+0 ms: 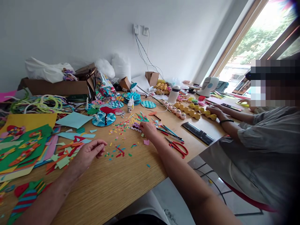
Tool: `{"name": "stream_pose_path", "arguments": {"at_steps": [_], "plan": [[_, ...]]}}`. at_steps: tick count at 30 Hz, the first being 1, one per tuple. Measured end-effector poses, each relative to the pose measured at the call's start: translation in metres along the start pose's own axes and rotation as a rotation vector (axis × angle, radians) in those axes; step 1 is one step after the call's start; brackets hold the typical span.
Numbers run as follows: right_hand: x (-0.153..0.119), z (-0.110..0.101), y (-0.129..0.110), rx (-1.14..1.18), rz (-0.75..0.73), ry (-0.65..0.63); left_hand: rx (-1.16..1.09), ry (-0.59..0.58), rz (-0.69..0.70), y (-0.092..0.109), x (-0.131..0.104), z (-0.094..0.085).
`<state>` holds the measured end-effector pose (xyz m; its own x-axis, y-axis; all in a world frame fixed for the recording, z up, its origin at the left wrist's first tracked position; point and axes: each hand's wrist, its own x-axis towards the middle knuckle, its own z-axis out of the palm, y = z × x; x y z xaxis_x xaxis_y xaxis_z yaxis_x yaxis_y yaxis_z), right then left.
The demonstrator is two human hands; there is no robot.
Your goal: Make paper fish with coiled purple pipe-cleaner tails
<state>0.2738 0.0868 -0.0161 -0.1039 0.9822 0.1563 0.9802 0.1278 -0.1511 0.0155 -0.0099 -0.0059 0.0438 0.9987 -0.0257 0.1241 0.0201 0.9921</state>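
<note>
My right hand (149,129) reaches to the middle of the table. Its fingers are closed at the right end of a small bundle of crinkled purple pipe cleaners (136,126); the fingertips are partly hidden. Over the table to the left hovers my left hand (92,152), fingers curled towards the thumb with nothing visible in them. Small coloured paper scraps (118,151) lie scattered between the hands. Behind them, a red paper fish (107,110) stands on a dark crinkled stem over a blue wavy-patterned disc (100,120). Two small glue bottles (129,106) stand close by.
Red-handled scissors (179,148), pencils (172,132) and a dark phone-like slab (198,132) lie right. Coloured paper sheets (30,120) and cut strips cover the left. A co-worker's hand (215,112) touches yellow egg-carton strips (202,111). A white bottle (173,94) stands behind.
</note>
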Motion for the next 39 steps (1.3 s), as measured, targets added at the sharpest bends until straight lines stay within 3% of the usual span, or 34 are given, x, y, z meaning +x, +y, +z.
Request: {"name": "stream_pose_path", "arguments": {"at_steps": [13, 15, 20, 23, 33, 36, 39], "plan": [[-0.002, 0.003, 0.004, 0.046, -0.049, 0.09, 0.059, -0.042, 0.0, -0.008, 0.003, 0.0], [-0.004, 0.001, 0.007, 0.094, -0.029, 0.191, 0.077, -0.034, 0.016, -0.011, 0.005, -0.002], [-0.004, -0.001, 0.022, 0.528, 0.005, 0.662, 0.152, 0.023, 0.059, -0.017, 0.01, -0.007], [-0.003, -0.001, 0.029, 0.706, 0.038, 0.759, 0.208, 0.029, 0.09, -0.02, 0.011, -0.009], [-0.003, 0.002, 0.03, 0.858, 0.072, 0.721, 0.342, 0.014, 0.281, -0.027, 0.005, -0.015], [-0.001, 0.001, 0.03, 1.261, 0.095, 0.674, 0.396, 0.007, 0.305, -0.03, 0.006, -0.017], [0.0, -0.001, 0.03, 1.779, 0.121, 0.475, 0.471, 0.017, 0.317, -0.029, 0.006, -0.017]]}}
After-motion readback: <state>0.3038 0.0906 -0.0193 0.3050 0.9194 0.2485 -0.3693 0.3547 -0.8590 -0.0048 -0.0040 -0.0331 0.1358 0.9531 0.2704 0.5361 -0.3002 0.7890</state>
